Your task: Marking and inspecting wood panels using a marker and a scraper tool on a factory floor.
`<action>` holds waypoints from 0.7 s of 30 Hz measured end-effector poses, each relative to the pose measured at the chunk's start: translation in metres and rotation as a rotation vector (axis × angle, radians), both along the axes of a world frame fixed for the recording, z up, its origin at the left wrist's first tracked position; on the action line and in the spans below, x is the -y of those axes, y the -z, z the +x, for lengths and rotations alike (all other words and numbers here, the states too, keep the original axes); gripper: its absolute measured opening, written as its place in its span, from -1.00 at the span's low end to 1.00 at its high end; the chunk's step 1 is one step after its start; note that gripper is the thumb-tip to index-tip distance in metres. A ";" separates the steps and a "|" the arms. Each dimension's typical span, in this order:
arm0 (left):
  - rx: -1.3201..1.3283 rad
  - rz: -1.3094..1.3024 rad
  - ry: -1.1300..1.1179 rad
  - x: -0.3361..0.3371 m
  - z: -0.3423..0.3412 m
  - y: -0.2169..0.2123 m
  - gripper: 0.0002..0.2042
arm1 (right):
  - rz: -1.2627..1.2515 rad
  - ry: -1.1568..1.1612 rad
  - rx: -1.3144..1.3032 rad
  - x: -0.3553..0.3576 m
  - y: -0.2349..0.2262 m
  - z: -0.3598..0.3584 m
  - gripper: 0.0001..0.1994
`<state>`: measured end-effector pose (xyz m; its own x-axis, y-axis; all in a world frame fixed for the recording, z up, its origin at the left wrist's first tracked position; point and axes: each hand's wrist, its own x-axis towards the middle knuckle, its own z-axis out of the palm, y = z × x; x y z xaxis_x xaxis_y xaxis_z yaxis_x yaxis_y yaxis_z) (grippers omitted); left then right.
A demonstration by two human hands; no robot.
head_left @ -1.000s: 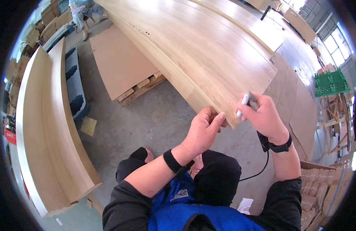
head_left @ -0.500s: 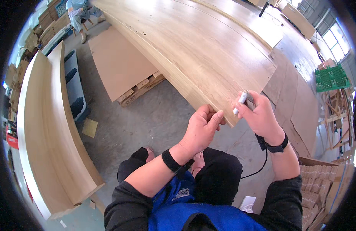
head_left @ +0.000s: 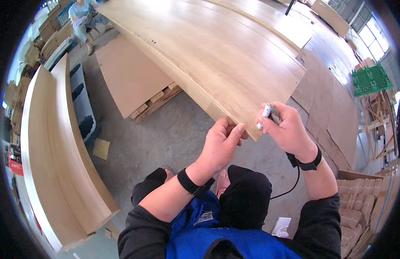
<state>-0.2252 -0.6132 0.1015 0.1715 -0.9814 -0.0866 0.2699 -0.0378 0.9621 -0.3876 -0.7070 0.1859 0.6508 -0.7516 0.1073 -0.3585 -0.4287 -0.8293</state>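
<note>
A large light wood-grain panel stretches away from me, its near corner between my hands. Gripping its front edge close to that corner is my left hand, thumb on top and fingers curled at the side and below. My right hand is closed around a small white stick-like piece with something greyish behind it; its exact kind I cannot make out. That hand is just over the panel's near right corner, the white piece's lower end close to the surface. Black straps circle both wrists.
Long wood-grain boards stand at the left beside a blue-grey tray. A brown sheet on a pallet lies beyond. A person sits at the far left. At lower right is an open carton; a green crate is farther off.
The view has shifted slightly. My right hand with the white piece is a little farther left, nearer the panel's corner. My left hand keeps its grip on the edge.
</note>
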 end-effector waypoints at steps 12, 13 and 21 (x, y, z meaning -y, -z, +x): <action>0.033 -0.017 0.009 0.001 0.001 0.005 -0.74 | -0.167 -0.067 -0.055 0.004 -0.002 0.001 -0.83; 0.036 -0.020 0.011 0.001 0.001 0.005 -0.74 | -0.122 -0.071 -0.064 0.005 -0.003 0.001 -0.83; 0.698 0.028 -0.014 -0.018 0.016 -0.023 -0.88 | 0.122 0.206 0.421 0.058 -0.001 0.009 -0.81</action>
<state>-0.2095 -0.5952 0.1245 0.2091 -0.9776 0.0235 -0.4108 -0.0660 0.9093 -0.3787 -0.7650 0.1866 0.4056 -0.8840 0.2325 -0.0484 -0.2747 -0.9603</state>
